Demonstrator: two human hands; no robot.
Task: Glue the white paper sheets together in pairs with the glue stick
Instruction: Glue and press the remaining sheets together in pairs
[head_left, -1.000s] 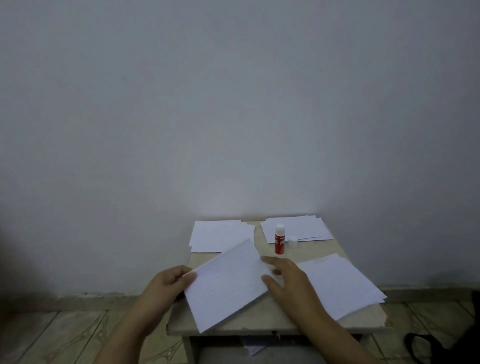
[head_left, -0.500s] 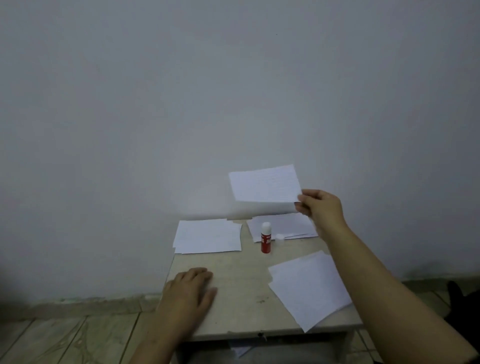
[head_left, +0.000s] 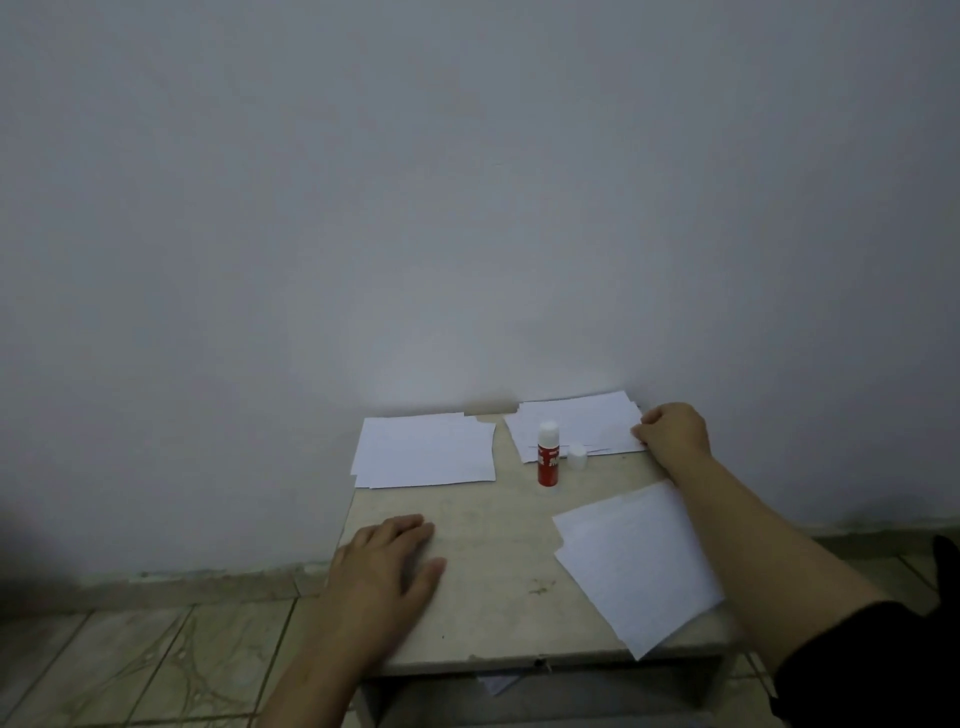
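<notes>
The right hand (head_left: 672, 431) rests at the far right corner of the worktop (head_left: 493, 535), its grip curled at the edge of the far right stack (head_left: 576, 423); whether it pinches the top sheet I cannot tell. The left hand (head_left: 387, 566) lies flat and relaxed on bare worktop, holding nothing.

The glue stick (head_left: 548, 454) stands upright just in front of that stack, long axis vertical, white tip up, its cap (head_left: 577, 457) off beside it. It looks tippy, and a sleeve or sheet swept across could knock it over, while the uncapped tip may dry.

The near right pile (head_left: 636, 564) sits skewed, long axis running diagonally with one corner overhanging the front edge, where the right forearm could brush it off. The far left stack (head_left: 426, 449) lies square, long side left to right.
</notes>
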